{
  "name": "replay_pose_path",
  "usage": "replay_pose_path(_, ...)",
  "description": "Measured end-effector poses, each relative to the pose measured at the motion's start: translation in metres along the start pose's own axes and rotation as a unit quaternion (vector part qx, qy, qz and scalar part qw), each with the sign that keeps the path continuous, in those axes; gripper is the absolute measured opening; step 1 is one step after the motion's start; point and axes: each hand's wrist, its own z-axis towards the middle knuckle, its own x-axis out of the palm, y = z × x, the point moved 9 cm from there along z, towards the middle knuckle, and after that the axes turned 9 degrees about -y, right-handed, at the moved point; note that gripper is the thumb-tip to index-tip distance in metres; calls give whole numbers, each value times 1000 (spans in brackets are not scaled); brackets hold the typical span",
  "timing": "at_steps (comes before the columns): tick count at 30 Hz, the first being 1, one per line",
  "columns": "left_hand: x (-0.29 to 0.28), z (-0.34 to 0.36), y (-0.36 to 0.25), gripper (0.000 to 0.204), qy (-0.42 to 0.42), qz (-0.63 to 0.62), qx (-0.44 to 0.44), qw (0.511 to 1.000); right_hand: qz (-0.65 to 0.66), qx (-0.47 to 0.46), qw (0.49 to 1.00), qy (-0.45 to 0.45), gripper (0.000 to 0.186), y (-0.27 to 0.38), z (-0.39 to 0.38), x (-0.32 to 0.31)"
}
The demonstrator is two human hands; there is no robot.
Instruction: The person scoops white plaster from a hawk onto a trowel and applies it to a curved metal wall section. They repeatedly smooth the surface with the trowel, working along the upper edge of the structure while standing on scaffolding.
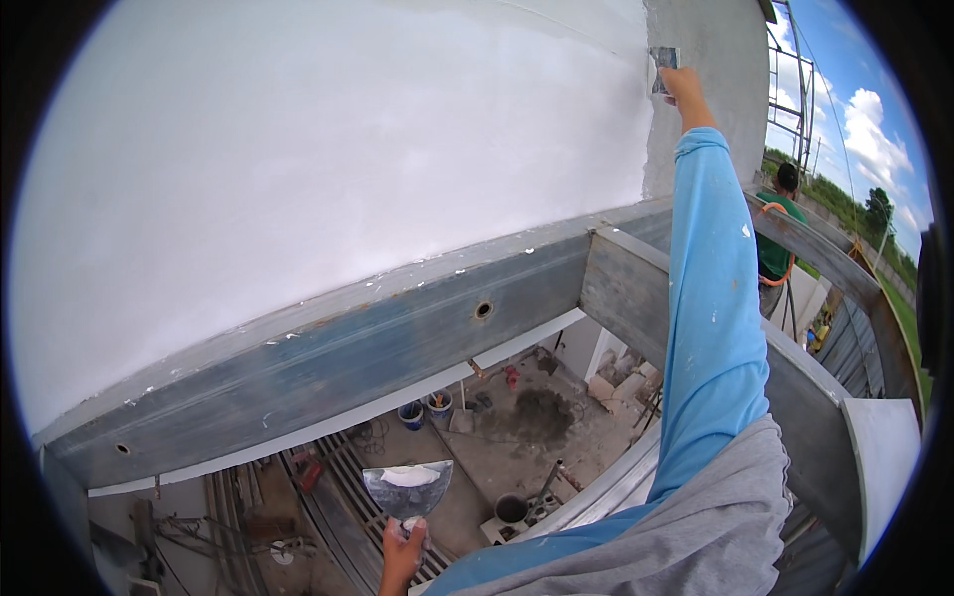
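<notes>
The fingers of the right hand [686,89] are curled round a small dark-grey, flat putty knife [660,60] with pale smears. Its blade lies just above and to the left of those fingers, seemingly against the wall, where the smooth white coated wall surface [378,129] meets a rough grey wall strip [711,50]. The white spreads far to the left of these fingers; the grey is just to their right.

The fingers of the left hand [399,558] are closed at the base of a wide, grey, flared metal putty blade [405,495]; its grip is mostly hidden by them. Just above them, near the blade's top edge, sits a soft-looking mound of white paste [410,477].

Both tools look light and thin, probably stiff with a little spring toward the edge. The paste is likely soft and smeary, able to slide if the wide blade tips, and smears could make the grips slippery. The handle, close behind the blade, seems the sound place to hold, with fingers kept off the edge.

Above the left fingers runs a long grey steel beam [378,308] flecked with white; well below the right fingers, beside the sleeve, is a person in a green shirt [775,243].
</notes>
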Motion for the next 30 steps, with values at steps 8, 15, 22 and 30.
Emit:
replay_pose_path(8,2,4,5,29,21,19,-16,999,-151,-112,982,-29,47,85,-60,21)
replay_pose_path(15,-6,7,-10,27,47,33,15,998,-125,-200,969,-71,43,228,-206,16)
replay_pose_path(22,-14,11,-3,26,54,37,32,997,-30,-352,910,-216,36,324,-354,19)
replay_pose_path(30,-17,-2,5,30,44,9,27,999,54,-384,916,-101,22,308,-347,-24)
